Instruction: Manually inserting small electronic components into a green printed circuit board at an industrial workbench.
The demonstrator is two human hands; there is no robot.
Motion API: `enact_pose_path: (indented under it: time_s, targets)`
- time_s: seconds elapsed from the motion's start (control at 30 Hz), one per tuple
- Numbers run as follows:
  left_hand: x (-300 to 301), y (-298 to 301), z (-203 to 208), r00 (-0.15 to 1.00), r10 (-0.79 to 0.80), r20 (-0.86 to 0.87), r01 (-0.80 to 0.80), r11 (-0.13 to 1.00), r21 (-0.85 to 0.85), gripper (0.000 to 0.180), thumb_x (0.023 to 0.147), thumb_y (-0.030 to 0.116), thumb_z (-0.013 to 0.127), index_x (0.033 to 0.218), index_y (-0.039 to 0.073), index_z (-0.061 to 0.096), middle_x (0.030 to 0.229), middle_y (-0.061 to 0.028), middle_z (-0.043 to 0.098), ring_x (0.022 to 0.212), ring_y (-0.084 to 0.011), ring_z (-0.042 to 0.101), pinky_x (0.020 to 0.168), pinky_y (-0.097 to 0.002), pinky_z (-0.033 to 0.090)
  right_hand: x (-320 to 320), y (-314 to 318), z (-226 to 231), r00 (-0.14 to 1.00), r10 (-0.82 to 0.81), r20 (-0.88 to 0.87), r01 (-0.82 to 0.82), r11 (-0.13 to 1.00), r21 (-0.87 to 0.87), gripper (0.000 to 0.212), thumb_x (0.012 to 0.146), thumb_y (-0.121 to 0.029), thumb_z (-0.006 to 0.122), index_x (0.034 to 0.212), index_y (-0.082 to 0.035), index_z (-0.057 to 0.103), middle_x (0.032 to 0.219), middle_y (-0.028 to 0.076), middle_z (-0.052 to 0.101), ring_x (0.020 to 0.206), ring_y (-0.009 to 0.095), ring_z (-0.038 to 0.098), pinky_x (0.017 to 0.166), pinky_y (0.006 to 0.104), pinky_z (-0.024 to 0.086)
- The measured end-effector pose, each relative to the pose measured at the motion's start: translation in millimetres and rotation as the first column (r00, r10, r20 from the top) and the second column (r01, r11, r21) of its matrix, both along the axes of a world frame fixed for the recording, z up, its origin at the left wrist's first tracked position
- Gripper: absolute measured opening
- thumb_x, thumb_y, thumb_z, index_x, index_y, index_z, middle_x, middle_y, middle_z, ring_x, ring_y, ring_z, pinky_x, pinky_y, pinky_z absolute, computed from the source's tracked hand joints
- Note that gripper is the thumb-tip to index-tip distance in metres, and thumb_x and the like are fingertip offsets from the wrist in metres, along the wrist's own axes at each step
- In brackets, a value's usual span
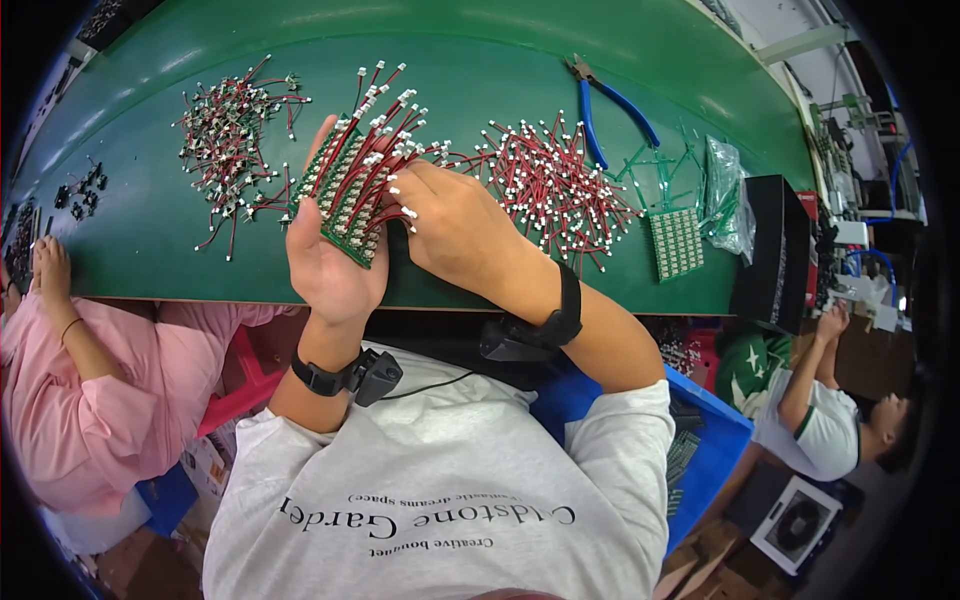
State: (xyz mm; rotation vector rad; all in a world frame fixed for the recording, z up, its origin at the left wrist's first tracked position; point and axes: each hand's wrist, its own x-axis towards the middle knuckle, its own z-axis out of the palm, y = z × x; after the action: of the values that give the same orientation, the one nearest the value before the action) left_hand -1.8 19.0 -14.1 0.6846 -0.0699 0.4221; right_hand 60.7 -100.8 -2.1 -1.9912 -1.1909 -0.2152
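Observation:
A green circuit board panel (352,240) rests tilted in my left hand (338,265), gripped along its edges between thumb and fingers. Rows of white sockets cover the panel, and many red wire leads (372,130) with white plugs rise from it. At the panel's right side, my right hand (465,225) is closed, its fingertips pinched around a red wire lead with a white plug by the thumb. The hand partly hides that lead. Just right of this hand lies a big pile of red wire leads (550,185) with white plugs.
Another heap of wired small parts (225,140) lies left on the green table (440,80). To the right are blue-handled cutters (612,105), a second panel (677,245), green plastic scraps (655,170), a clear bag (728,195) and a black box (770,250). People sit on both sides.

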Motion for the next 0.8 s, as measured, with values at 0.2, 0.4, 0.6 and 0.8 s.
enact_pose_path:
  time_s: [0.2, 0.4, 0.6, 0.8]
  targets:
    - [-5.7, 20.3, -3.1, 0.996, 0.092, -0.009, -0.093, 0.988, -0.124, 0.06, 0.097, 0.035, 0.036, 0.143, -0.002, 0.034, 0.131, -0.0182, 0.055, 0.119, -0.031, 0.055, 0.103, -0.0472, 0.041, 34.8, -14.3, 15.2, 0.987, -0.158, -0.017, 0.159, 0.974, 0.16, 0.01, 0.08, -0.003, 0.066, 0.09, -0.002, 0.064, 0.081, 0.013, 0.063, 0.074, 0.032, 0.065, 0.065, 0.0376, 0.052]
    - [-7.7, 37.8, -15.8, 0.98, 0.185, -0.078, -0.191, 0.979, -0.068, 0.056, 0.096, 0.038, 0.035, 0.137, -0.001, 0.042, 0.128, -0.0191, 0.056, 0.114, -0.0378, 0.056, 0.1, -0.0528, 0.041, 59.2, -45.2, 7.7, 0.892, -0.448, 0.059, 0.448, 0.86, -0.243, 0.01, 0.081, -0.014, 0.068, 0.081, -0.004, 0.066, 0.078, 0.011, 0.062, 0.074, 0.03, 0.063, 0.065, 0.0396, 0.049]
    - [-8.7, 35.5, -16.3, 0.989, 0.139, -0.052, -0.144, 0.985, -0.092, 0.055, 0.097, 0.037, 0.034, 0.135, -0.001, 0.044, 0.126, -0.0202, 0.057, 0.114, -0.0381, 0.056, 0.1, -0.0536, 0.041, 63.8, -43.6, -4.5, 0.914, -0.354, 0.197, 0.39, 0.9, -0.193, 0.01, 0.081, -0.012, 0.067, 0.082, -0.002, 0.063, 0.077, 0.011, 0.061, 0.074, 0.031, 0.061, 0.068, 0.0417, 0.048]
    - [-8.3, 34.2, -13.7, 0.993, 0.114, -0.008, -0.114, 0.987, -0.117, 0.051, 0.097, 0.031, 0.034, 0.133, -0.004, 0.047, 0.123, -0.019, 0.06, 0.11, -0.033, 0.06, 0.096, -0.0489, 0.046, 51.8, -38.5, 28.6, 0.941, -0.214, -0.261, 0.242, 0.967, 0.08, 0.008, 0.086, -0.005, 0.063, 0.091, 0.001, 0.062, 0.082, 0.01, 0.066, 0.072, 0.018, 0.064, 0.065, 0.0284, 0.05]
